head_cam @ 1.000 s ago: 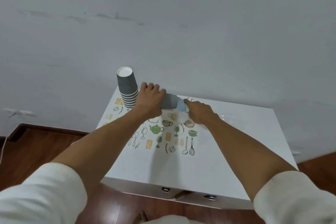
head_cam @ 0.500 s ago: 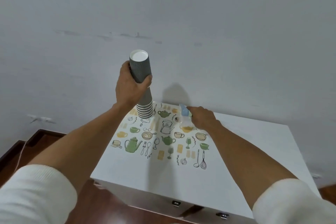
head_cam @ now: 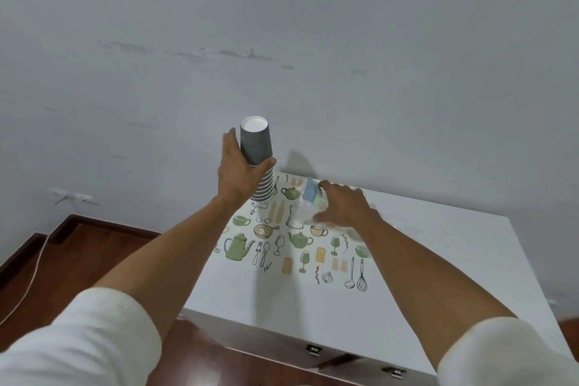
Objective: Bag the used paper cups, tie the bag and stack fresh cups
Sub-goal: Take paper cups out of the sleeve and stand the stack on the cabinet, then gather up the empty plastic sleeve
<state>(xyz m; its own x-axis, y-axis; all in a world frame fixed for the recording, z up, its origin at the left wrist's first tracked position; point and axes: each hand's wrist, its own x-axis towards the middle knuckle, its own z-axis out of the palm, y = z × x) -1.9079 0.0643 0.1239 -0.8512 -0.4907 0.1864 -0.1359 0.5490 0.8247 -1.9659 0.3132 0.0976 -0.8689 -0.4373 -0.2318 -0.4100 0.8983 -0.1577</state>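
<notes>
Cup stack [head_cam: 258, 160] gripped by left hand [head_cam: 239, 171], upside down.

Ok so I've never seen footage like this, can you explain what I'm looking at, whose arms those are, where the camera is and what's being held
There is no machine here: a person wears a wide-angle camera on the head, looking forward and down at their own arms in white sleeves. The left hand grips a stack of dark grey ribbed paper cups, turned upside down and apparently raised above the white table. The right hand rests on a clear plastic bag with a blue patch lying on the table. The tabletop also carries a printed pattern of kitchenware drawings, such as teapots and whisks. A plain grey wall stands behind.
</notes>
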